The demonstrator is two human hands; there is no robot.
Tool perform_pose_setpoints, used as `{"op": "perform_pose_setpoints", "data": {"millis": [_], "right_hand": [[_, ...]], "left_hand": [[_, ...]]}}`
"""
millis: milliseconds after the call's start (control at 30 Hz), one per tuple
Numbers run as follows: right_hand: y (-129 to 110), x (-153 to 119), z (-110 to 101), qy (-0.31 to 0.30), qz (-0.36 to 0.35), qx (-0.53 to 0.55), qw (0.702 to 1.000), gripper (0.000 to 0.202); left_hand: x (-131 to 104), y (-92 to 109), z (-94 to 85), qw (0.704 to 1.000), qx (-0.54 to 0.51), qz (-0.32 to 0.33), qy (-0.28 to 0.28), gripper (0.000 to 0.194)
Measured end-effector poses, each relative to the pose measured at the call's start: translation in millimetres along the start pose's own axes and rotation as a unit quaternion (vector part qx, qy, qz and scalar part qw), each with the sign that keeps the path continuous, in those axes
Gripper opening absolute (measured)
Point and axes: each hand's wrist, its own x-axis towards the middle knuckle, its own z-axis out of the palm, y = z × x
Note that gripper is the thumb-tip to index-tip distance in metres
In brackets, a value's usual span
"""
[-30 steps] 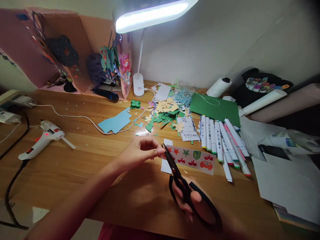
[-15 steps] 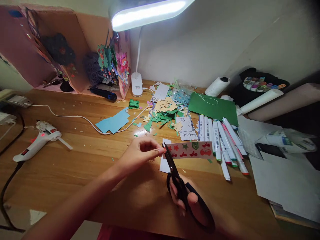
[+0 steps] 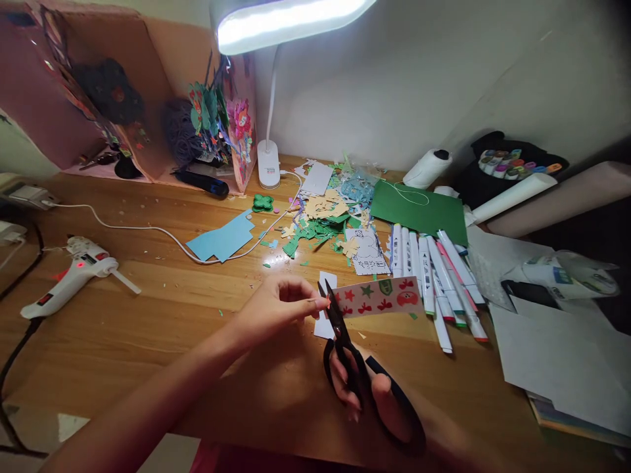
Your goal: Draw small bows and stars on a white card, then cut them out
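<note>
From the head view, my left hand point(image 3: 276, 305) pinches the near end of the sticker strip point(image 3: 379, 295), whose length runs away rightward. My right hand point(image 3: 374, 397), just below it, grips scissors point(image 3: 345, 341), blades pointing up across that pinched end.

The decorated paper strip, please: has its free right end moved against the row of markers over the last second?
Yes. The decorated paper strip has swung its right end up and away, toward the marker barrels, pivoting at the left hand.
</note>
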Motion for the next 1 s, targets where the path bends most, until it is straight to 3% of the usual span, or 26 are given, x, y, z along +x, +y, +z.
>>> {"op": "perform_pose_setpoints", "data": {"millis": [200, 400, 567, 833, 1000], "right_hand": [[6.0, 0.1, 2.5, -0.001, 0.030, 0.094, 0.995, 0.065], [2.9, -0.7, 3.0, 0.000, 0.033, 0.045, 0.998, 0.064], [4.5, 0.8, 6.2, 0.006, 0.016, 0.068, 0.998, 0.061], [-17.9, 2.3, 8.6, 0.020, 0.048, 0.042, 0.998, 0.062], [-5.8, 7.5, 8.2, 0.040, 0.020, 0.011, 0.999, 0.063]], "left_hand": [[0.5, -1.8, 2.1, 1.000, 0.013, -0.003, 0.006, 0.026], [1.8, -4.6, 2.9, 1.000, 0.009, -0.007, 0.008, 0.030], [2.6, -7.4, 2.8, 1.000, -0.007, -0.013, -0.001, 0.029], [2.6, -4.0, 1.9, 1.000, -0.019, -0.018, -0.011, 0.031], [3.4, -4.1, 0.4, 1.000, -0.016, -0.019, -0.002, 0.030]]}}
